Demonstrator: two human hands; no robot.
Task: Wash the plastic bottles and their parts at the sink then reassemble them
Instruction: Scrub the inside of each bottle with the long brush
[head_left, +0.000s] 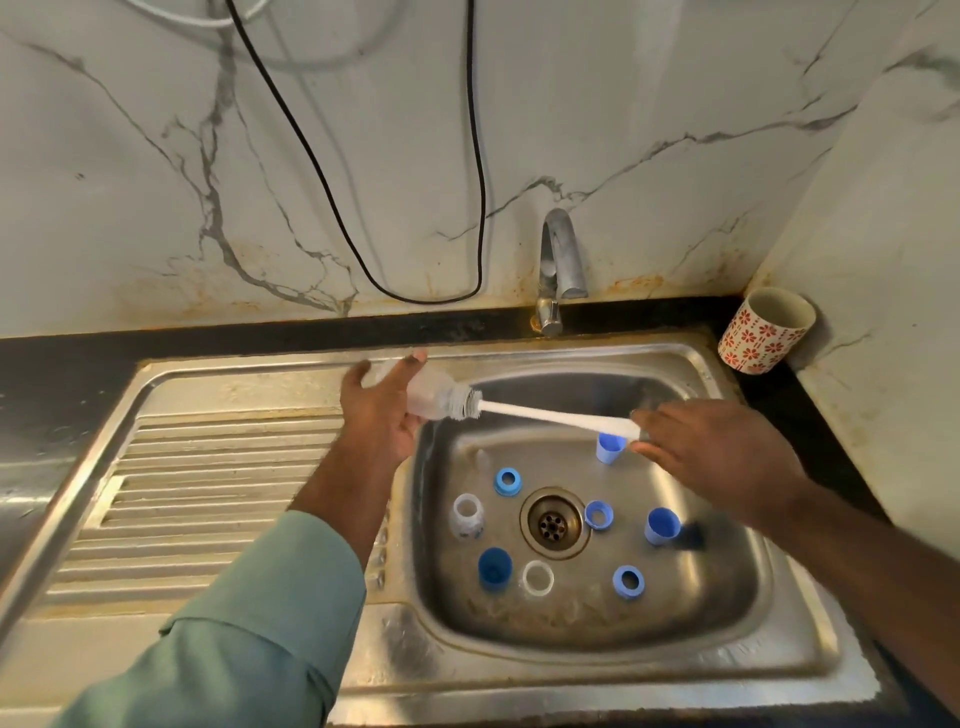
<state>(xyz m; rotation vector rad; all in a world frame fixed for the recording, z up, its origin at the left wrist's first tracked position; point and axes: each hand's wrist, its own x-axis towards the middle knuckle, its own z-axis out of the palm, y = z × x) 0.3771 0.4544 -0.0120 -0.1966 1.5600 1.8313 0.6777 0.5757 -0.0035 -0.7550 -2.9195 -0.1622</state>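
Note:
My left hand (382, 405) grips a clear plastic bottle (434, 397) held sideways over the sink's left rim, mouth pointing right. A white bottle brush (550, 415) goes into that mouth, bristles at the neck. My right hand (711, 457) holds the brush handle's far end above the basin. In the basin lie several blue caps and rings, among them a blue ring (508, 481), a dark blue cap (493, 569) and a light blue cap (662, 526), plus a small clear bottle (467, 515) and a white ring (538, 578).
The steel sink (597, 660) has a drain (553, 522) at its middle and a ribbed drainboard (208, 499) on the left. A tap (558, 260) stands behind the basin. A red-patterned mug (763, 330) sits at the back right corner. Black cables hang on the marble wall.

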